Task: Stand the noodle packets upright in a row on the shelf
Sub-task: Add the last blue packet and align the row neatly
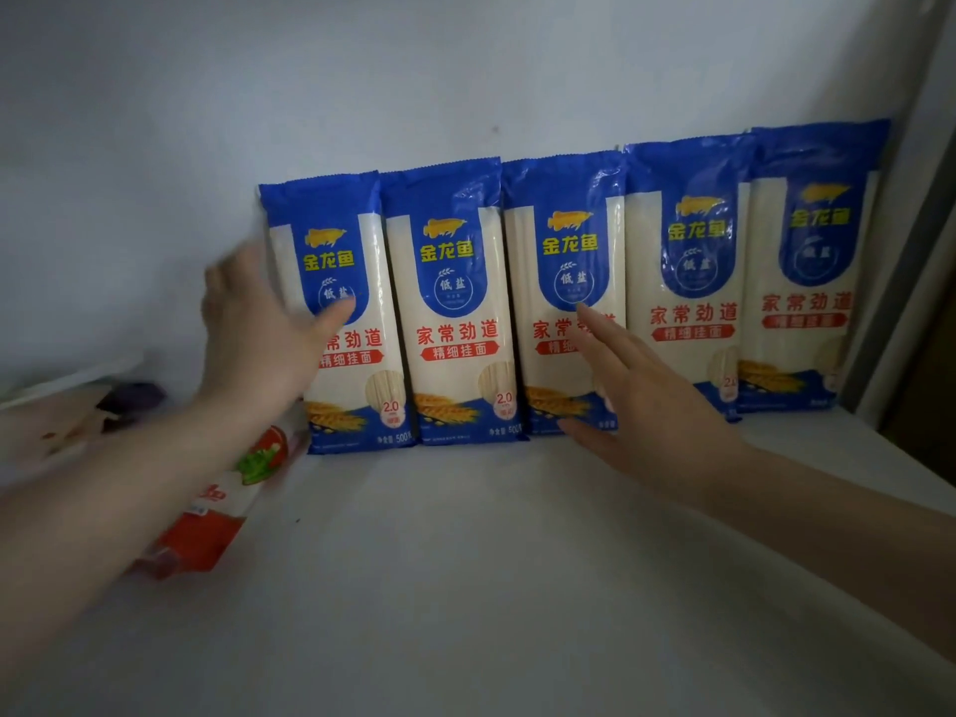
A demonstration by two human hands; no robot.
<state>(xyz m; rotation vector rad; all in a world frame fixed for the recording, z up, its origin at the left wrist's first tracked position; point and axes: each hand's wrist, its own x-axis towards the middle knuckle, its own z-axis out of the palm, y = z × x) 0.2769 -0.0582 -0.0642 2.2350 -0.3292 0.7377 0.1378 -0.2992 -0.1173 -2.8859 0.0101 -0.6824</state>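
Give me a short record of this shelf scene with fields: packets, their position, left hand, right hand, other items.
packets: five blue noodle packets
position: upright in a row against the back wall, on the shelf
left hand: open, on the leftmost packet
right hand: open, fingers at the middle packet
other items: red packet lying flat under the left arm

My left hand blurred, covers first packet lower-left print. Right hand hides third packet red lettering. Red packet half under my forearm. Dark objects far left, unreadable.
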